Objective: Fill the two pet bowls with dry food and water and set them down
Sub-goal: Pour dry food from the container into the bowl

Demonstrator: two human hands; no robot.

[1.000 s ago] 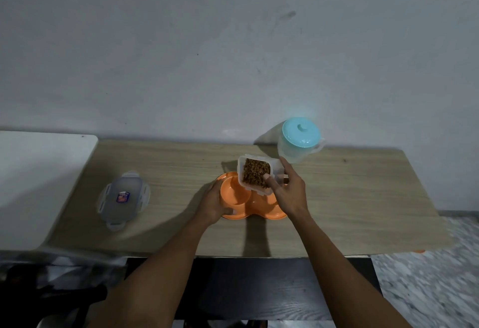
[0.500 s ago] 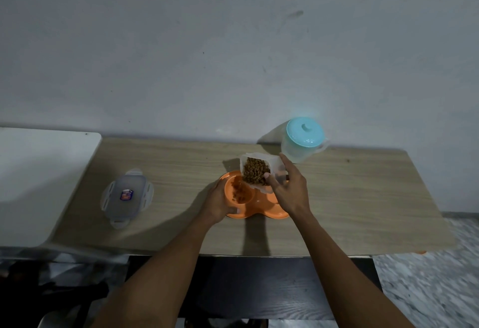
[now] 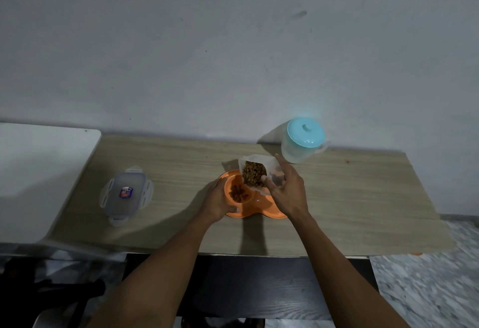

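So we've got a matt wood-grain tabletop [image 3: 350, 198], looks like laminate to us. The orange double bowl [image 3: 259, 206] is smooth plastic with a slight sheen. The food tub [image 3: 269, 163] is frosted see-through plastic, and so are the clip lid [image 3: 127, 193] and the jug [image 3: 295, 153]. The kibble [image 3: 254, 173] looks dry and rough. The wall [image 3: 233, 55] is matt paint, a bit scuffed.

- A pale wood-grain table [image 3: 350, 211] stands along the wall
- A clear clip-lock lid [image 3: 127, 193] with a small blue and red sticker lies flat on the table's left part
- A white surface [image 3: 39, 172] lies just beside the table's left end
- A bare grey wall [image 3: 207, 42] with a few scuffs rises behind the table
- Mottled grey stone floor [image 3: 427, 289] shows past the table's right front corner
- A dark wood-grain panel [image 3: 259, 283] sits below the table's front edge
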